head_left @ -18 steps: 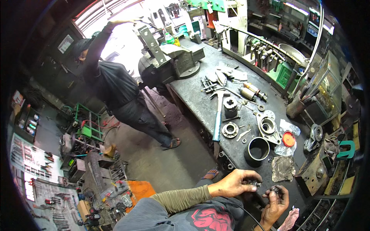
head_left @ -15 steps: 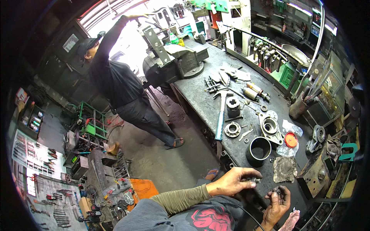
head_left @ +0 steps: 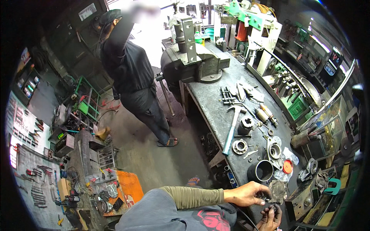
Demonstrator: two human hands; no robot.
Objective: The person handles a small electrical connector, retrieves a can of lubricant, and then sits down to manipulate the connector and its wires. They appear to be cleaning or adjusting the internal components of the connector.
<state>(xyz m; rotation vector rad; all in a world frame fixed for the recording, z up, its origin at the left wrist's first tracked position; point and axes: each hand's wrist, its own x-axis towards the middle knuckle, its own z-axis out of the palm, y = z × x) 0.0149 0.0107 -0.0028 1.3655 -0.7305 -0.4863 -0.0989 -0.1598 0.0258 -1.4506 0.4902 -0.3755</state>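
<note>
A long dark workbench (head_left: 216, 92) runs across the shop in front of me, a heavy vise (head_left: 192, 65) at its far end, with a co-worker (head_left: 131, 73) in dark clothes beside it. Nearer lie a blue-handled hammer (head_left: 232, 133) and a hollow black cylinder (head_left: 252, 174), just beside a crumpled grey-brown sheet (head_left: 278, 191). At the near edge, the person's left hand (head_left: 248, 194) curves over, thumb and fingers only slightly apart around a small metal piece (head_left: 266, 200). The right hand (head_left: 271, 215), lower and close by, pinches a small dark piece (head_left: 273, 207) at its fingertips. I'd judge the step is handling these small parts; any next move would call for steady fingertips, though I can't make out their exact shapes from here
</note>
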